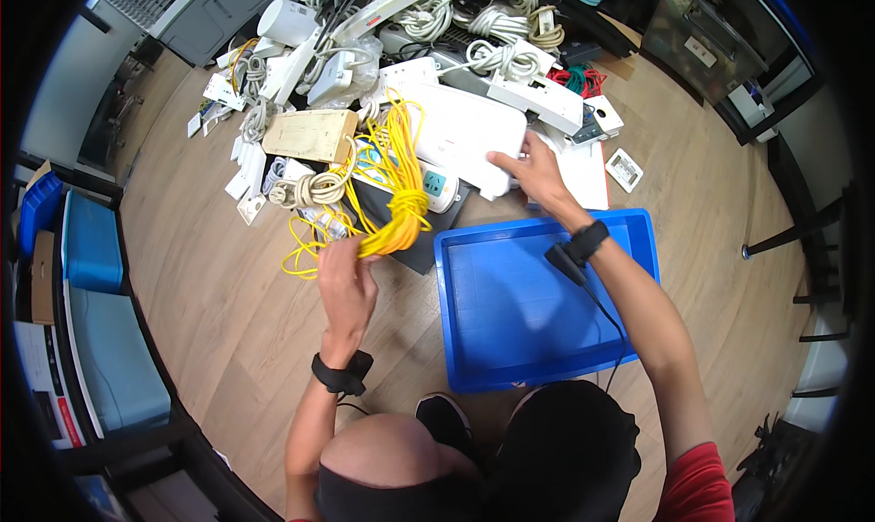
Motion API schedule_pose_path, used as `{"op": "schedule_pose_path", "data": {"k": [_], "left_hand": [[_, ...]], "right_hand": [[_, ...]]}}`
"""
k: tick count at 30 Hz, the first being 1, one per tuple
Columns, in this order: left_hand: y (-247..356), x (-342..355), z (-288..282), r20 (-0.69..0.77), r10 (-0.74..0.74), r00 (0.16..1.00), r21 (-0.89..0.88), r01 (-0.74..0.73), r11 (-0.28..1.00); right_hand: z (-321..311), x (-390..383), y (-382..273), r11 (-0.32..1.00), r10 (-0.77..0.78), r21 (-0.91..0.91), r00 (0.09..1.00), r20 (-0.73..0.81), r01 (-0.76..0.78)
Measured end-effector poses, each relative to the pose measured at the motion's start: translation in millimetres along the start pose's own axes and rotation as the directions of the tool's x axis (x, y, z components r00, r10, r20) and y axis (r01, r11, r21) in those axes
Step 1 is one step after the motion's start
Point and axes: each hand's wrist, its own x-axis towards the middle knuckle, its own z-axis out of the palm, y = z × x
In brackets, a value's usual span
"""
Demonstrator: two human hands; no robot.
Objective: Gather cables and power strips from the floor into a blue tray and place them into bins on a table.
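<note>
My left hand (346, 290) grips the lower end of a knotted bundle of yellow cable (408, 208), with loose loops trailing to its left. My right hand (538, 171) holds the near right edge of a flat white plastic device (465, 130) in the heap. Beneath and around the yellow cable lie a pale wooden block (305, 135), a coiled beige cable (305, 190), a white socket strip with teal outlets (436, 183) and a dark flat object (427, 244). A white panel (583, 171) lies behind my right hand. Black devices are strapped on both my wrists.
An open blue tray (445, 312) sits before my knees. A large pile of white power strips, coiled cables (501, 62) and devices spreads across the wooden floor (210, 322). Storage bins (114, 358) line the left. Dark chair legs (784, 235) stand at the right.
</note>
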Motion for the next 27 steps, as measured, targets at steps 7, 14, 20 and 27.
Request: {"op": "schedule_pose_path", "data": {"k": [7, 14, 20, 27], "left_hand": [[-5.2, 46.6, -41.6, -0.122, -0.252, 0.96, -0.289, 0.208, 0.934], [24.6, 81.9, -99.4, -0.164, -0.168, 0.972, -0.475, 0.072, 0.877], [24.4, 73.4, -120.8, -0.158, -0.057, 0.986, -0.758, -0.084, 0.647], [50.9, 36.3, -89.5, 0.122, -0.028, 0.992, -0.813, 0.116, 0.571]], "right_hand": [[-79.4, -71.1, -32.6, 0.987, 0.088, 0.136, 0.996, -0.006, -0.086], [-166.9, -154.8, -38.8, 0.951, 0.296, 0.105, 0.955, -0.033, -0.291], [-216.7, -220.9, -31.2, 0.888, 0.412, 0.238, 0.91, -0.034, -0.393], [-244.2, -288.4, -6.6, 0.793, 0.557, 0.258, 0.828, 0.059, -0.552]]}}
